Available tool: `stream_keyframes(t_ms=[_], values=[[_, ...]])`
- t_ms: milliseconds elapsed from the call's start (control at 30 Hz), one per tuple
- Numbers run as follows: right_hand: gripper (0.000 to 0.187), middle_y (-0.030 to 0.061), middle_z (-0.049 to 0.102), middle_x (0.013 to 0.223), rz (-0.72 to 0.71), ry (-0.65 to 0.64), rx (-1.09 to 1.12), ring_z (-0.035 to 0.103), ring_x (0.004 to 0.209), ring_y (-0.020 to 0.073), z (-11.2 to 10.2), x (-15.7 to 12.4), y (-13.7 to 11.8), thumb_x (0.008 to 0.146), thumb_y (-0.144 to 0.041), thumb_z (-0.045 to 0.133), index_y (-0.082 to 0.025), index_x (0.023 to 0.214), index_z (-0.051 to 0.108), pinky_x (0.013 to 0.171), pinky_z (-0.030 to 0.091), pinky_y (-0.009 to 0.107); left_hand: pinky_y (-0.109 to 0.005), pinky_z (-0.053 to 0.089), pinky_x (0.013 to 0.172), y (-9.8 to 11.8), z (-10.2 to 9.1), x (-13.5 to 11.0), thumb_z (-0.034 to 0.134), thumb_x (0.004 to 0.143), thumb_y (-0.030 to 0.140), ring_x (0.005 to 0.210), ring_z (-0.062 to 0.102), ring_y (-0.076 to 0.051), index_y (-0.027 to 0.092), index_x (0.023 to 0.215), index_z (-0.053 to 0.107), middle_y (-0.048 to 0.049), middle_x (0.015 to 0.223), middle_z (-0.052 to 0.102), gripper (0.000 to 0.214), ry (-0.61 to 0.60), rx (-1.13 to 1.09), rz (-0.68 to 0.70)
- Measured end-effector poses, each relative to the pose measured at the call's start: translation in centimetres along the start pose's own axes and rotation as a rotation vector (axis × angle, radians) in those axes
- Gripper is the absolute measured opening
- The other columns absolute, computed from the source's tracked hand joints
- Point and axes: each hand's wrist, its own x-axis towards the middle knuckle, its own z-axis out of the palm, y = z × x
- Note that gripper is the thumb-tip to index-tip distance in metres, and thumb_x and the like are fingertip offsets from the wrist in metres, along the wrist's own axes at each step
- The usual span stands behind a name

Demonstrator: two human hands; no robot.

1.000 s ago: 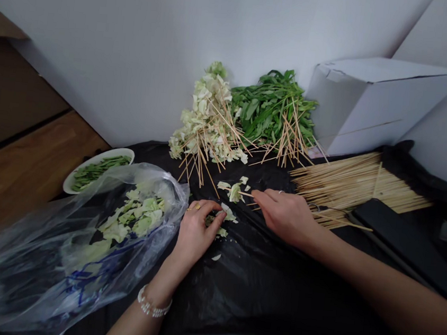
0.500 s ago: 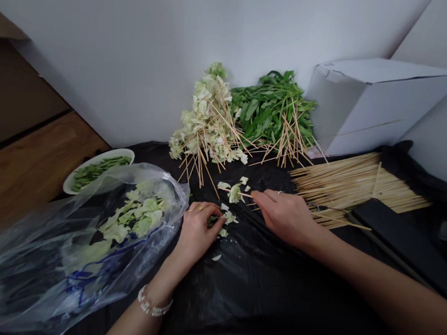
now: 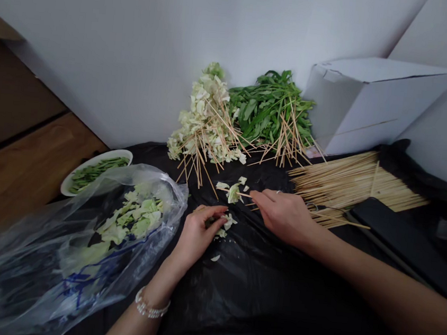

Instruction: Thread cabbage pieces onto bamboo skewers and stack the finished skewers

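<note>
My right hand [image 3: 284, 216] is closed on a thin wooden skewer [image 3: 246, 195] that points left. Pale green cabbage pieces [image 3: 233, 193] are threaded on that skewer. Lower and to the left, my left hand [image 3: 199, 234] has its thumb and fingers bent round a small piece of cabbage [image 3: 229, 221] at the black plastic sheet. Part of that piece is hidden by the fingers. A clear plastic bag [image 3: 38, 254] lies left of this hand, with loose cabbage leaves [image 3: 138, 217] inside.
Skewered cabbage [image 3: 206, 102] and skewered leafy greens [image 3: 265, 108] are piled against the wall. To the right lie a heap of bare skewers [image 3: 338, 174], a dark flat case [image 3: 403, 245] and a white box [image 3: 390, 105]. A white bowl [image 3: 65, 185] of cut greens stands left.
My left hand's fingers have shifted slightly over the loose cabbage, and the thumb now meets a piece. My right hand keeps the skewer in nearly the same place.
</note>
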Motion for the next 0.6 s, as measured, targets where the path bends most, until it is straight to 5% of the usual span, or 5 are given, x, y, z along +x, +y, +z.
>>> stream_keyframes(t_ms=[167,400,600], values=[[0.026,0.0020,0.065,0.074,0.011,-0.004,-0.007,0.053,0.061,0.0127,-0.02,0.00,-0.03,0.095,-0.017,0.043,-0.017,0.101,0.068,0.056,0.028,0.029,-0.037,0.051,0.083,0.22,-0.09,0.01,0.066,0.086,0.022,0.090,0.062,-0.022,0.024,0.108,0.072,-0.0045,0.088,0.073,0.023,-0.046,0.168,0.118],[0.026,0.0020,0.065,0.075,0.011,-0.008,0.004,0.053,0.062,0.0124,0.06,-0.05,0.06,0.095,-0.016,0.042,-0.017,0.101,0.067,0.056,0.027,0.029,-0.036,0.052,0.083,0.10,-0.52,0.15,0.066,0.087,0.026,0.090,0.065,-0.021,0.023,0.100,0.073,-0.0055,0.096,0.074,0.016,0.004,-0.094,-0.032],[0.025,0.0015,0.064,0.074,0.005,0.008,-0.007,0.053,0.061,0.0130,0.05,-0.03,0.04,0.093,-0.015,0.044,-0.016,0.102,0.067,0.056,0.027,0.029,-0.038,0.048,0.081,0.03,-0.17,-0.06,0.064,0.087,0.024,0.092,0.059,-0.023,0.024,0.107,0.073,-0.0051,0.089,0.071,0.021,-0.149,0.234,0.106]])
